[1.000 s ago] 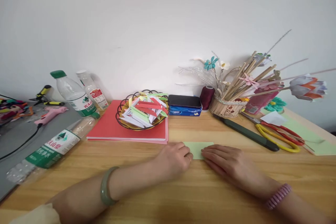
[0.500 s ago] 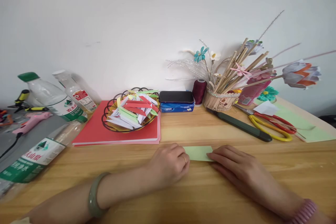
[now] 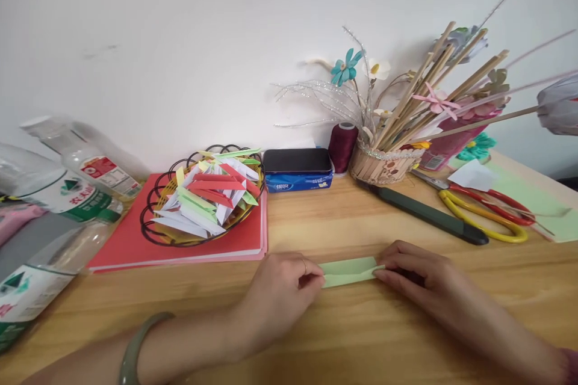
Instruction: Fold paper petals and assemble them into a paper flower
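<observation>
Left hand (image 3: 282, 289) and right hand (image 3: 415, 277) each pinch an end of the green paper strip (image 3: 347, 271), which lies on the bench (image 3: 361, 343) between them. Half a second ago the strip lay flat; now its long edge is folded up. Beyond the hands, blue tissue pack (image 3: 298, 181), writing too small to read; bottle (image 3: 85, 165) labels blurred.

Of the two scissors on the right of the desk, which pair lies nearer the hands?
The yellow-handled scissors. They lie in front of the red-handled scissors, which sit farther back toward the wall; the right hand is closest to the yellow pair.
</observation>
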